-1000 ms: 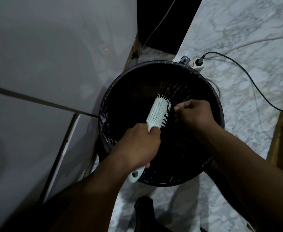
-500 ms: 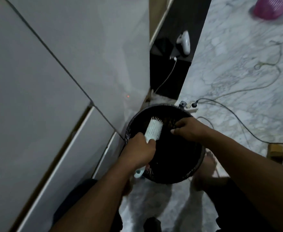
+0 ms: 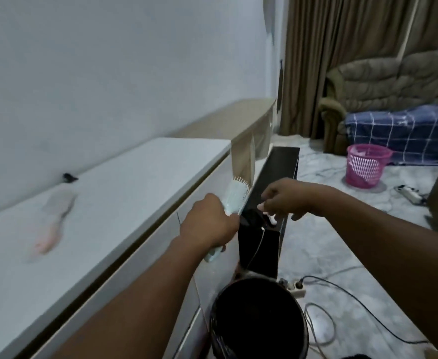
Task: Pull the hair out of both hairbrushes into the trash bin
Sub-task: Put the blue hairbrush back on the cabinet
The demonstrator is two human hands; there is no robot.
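Left hand (image 3: 208,224) fingers clamp the pale mint plastic hairbrush (image 3: 234,196) above the round black trash bin (image 3: 258,320); right hand (image 3: 285,196) fingers pinch together beside its bristles; a blurred pink hairbrush (image 3: 54,224) lies on the white counter (image 3: 134,182).

No readable text, label, brand or number shows anywhere.

Two hairbrushes, white (image 3: 234,196) and pink (image 3: 54,224); one black trash bin (image 3: 258,320); one pink basket (image 3: 367,169).

This is a room in a home. A soft sofa (image 3: 394,73) sits by long brown curtains (image 3: 324,47). A checked blue blanket (image 3: 404,130) and a pink basket (image 3: 365,168) are on the marble floor (image 3: 329,242).
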